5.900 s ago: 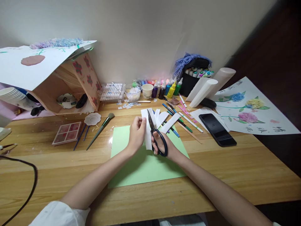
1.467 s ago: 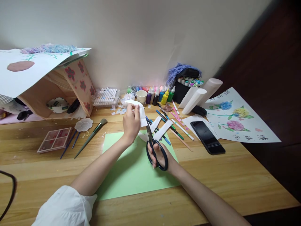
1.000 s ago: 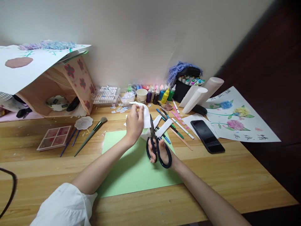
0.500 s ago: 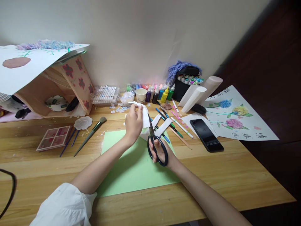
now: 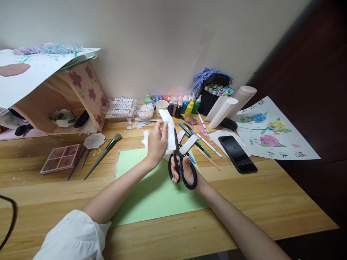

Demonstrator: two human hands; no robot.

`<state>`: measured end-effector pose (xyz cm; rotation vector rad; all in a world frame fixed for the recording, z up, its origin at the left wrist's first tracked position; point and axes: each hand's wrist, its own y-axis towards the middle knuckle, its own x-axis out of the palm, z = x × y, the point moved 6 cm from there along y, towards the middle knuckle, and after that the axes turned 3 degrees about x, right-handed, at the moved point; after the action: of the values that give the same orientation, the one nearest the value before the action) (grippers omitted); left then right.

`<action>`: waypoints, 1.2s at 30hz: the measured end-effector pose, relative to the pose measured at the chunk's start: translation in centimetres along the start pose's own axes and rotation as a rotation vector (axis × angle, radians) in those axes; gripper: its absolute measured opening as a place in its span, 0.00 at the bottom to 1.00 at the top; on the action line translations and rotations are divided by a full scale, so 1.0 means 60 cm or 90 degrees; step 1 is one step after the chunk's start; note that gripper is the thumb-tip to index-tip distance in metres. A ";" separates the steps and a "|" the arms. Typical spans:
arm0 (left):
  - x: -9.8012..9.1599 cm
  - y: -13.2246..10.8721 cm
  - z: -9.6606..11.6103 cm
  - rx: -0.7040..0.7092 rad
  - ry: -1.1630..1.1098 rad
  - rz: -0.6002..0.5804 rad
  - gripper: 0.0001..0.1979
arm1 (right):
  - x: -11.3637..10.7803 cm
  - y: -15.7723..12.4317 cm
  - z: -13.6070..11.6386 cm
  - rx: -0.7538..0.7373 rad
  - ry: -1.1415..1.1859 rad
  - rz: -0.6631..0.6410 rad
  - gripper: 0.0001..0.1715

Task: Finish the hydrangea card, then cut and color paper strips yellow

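Between the thumb and fingers of my left hand [image 5: 157, 144] is a piece of white paper [image 5: 170, 131], raised above the desk. My right hand [image 5: 187, 169] has its fingers through the black handles of a pair of scissors [image 5: 176, 153]. The blades point up and away, along the right edge of the paper; whether they touch it I cannot tell. Beneath both hands lies a sheet of green paper [image 5: 143, 196]. White paper strips [image 5: 189, 143] lie just beyond the scissors, over several pens [image 5: 201, 148].
A phone [image 5: 238, 154] and a flower painting [image 5: 273, 133] lie to the right. Paint bottles [image 5: 189, 107], a paper cup [image 5: 162, 105] and a bowl of paper scraps [image 5: 145, 110] stand along the wall. On the left are a large brush [image 5: 103, 157], a palette box [image 5: 60, 159] and a decorated box [image 5: 89, 94].
The white paper in my left hand has turned more upright, showing as a strip. The scissors' handles have spread further apart, and the view has shifted slightly.
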<state>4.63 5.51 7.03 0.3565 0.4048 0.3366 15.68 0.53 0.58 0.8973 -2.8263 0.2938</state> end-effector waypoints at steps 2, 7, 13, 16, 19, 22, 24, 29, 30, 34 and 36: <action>0.002 -0.002 0.002 0.005 0.000 -0.002 0.13 | -0.002 0.001 0.000 0.003 0.006 0.008 0.40; 0.002 -0.003 0.001 0.001 -0.003 -0.001 0.12 | -0.005 0.003 0.001 -0.001 -0.032 0.046 0.39; -0.001 -0.001 0.001 -0.001 -0.005 0.007 0.12 | -0.003 0.002 0.005 0.013 -0.027 0.053 0.39; 0.003 -0.004 0.002 -0.007 -0.011 -0.004 0.13 | -0.003 0.005 0.005 0.023 0.019 0.037 0.42; 0.009 -0.008 0.002 -0.013 -0.013 -0.023 0.14 | -0.006 0.008 0.002 0.038 0.049 0.038 0.43; 0.014 -0.011 0.002 -0.013 -0.011 -0.045 0.14 | -0.010 0.009 -0.001 0.057 0.046 0.044 0.44; 0.016 -0.012 0.001 -0.014 -0.010 -0.056 0.14 | -0.014 0.010 -0.001 0.058 0.044 0.053 0.44; 0.014 -0.012 0.004 -0.031 -0.032 -0.053 0.14 | -0.020 0.010 0.002 0.046 0.027 0.071 0.39; 0.013 -0.011 0.003 -0.043 -0.050 -0.055 0.14 | -0.021 0.010 0.001 0.040 0.017 0.074 0.38; 0.007 0.000 -0.004 -0.091 -0.124 -0.047 0.15 | -0.016 0.004 -0.005 0.018 -0.033 0.062 0.38; -0.001 0.008 -0.011 -0.095 -0.131 -0.016 0.14 | -0.011 0.002 -0.005 0.017 -0.051 0.045 0.39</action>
<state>4.19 6.09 6.70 0.2378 0.1807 0.3007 16.18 1.03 0.72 0.8343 -2.9396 0.3116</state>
